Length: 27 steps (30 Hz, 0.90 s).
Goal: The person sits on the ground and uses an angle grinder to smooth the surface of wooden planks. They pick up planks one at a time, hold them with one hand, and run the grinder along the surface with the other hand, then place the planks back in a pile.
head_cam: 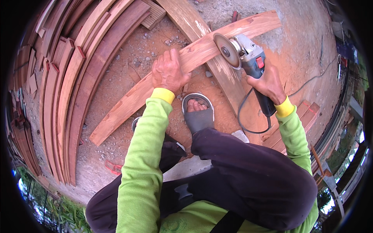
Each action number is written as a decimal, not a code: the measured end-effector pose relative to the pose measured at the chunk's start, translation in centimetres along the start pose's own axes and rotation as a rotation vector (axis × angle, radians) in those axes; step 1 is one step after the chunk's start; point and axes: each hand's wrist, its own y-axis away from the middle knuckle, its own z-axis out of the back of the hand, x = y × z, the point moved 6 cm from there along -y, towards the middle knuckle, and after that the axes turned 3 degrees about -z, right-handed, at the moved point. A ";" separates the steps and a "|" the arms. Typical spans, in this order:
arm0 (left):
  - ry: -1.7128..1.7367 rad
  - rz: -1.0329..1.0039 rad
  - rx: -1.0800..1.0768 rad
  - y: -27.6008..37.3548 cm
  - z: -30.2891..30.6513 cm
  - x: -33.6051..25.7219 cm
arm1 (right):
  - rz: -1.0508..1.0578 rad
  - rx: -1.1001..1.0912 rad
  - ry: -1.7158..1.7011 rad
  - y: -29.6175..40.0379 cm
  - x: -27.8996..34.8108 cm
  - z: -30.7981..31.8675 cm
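Note:
My left hand (169,70) grips a reddish wooden plank (122,106) near its middle, fingers over the far edge. The plank lies slantwise across a second, weathered board (225,78) that has pale scraped patches. My right hand (269,81) is closed around the body of an angle grinder (255,59) with a red switch. Its worn disc (227,51) stands at the plank's near edge, right of my left hand; whether it touches the wood, I cannot tell. The grinder's black cord loops below the handle.
Long planks (96,64) are stacked at the left. More boards (304,116) lie at the right, near the cord (314,77). A red plastic object (113,167) rests on the ground at lower left. My sandalled foot (199,112) is just below the plank.

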 end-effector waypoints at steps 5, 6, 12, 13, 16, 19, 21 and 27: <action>0.014 -0.011 -0.016 0.1 0.0 0.0 | -0.035 0.012 0.014 -0.1 0.3 0.0; 0.011 -0.007 -0.012 0.1 0.0 0.0 | -0.037 0.010 0.009 -0.2 0.3 0.0; 0.010 0.006 0.001 0.1 0.0 0.0 | -0.012 0.011 -0.003 -0.4 0.7 0.1; 0.011 0.003 -0.002 0.1 0.0 0.0 | -0.009 0.009 0.005 -0.4 0.8 0.2; 0.013 -0.001 -0.001 0.0 0.0 0.0 | -0.011 0.016 0.023 -0.5 0.9 0.2; 0.015 0.000 0.002 0.1 0.0 0.0 | -0.030 0.036 0.027 -0.6 0.7 0.0; 0.016 0.000 0.003 0.1 0.0 0.0 | -0.042 0.040 0.032 -0.6 0.5 0.0; 0.019 -0.004 0.005 0.0 0.1 0.0 | -0.061 0.027 0.061 -0.8 -0.4 -0.4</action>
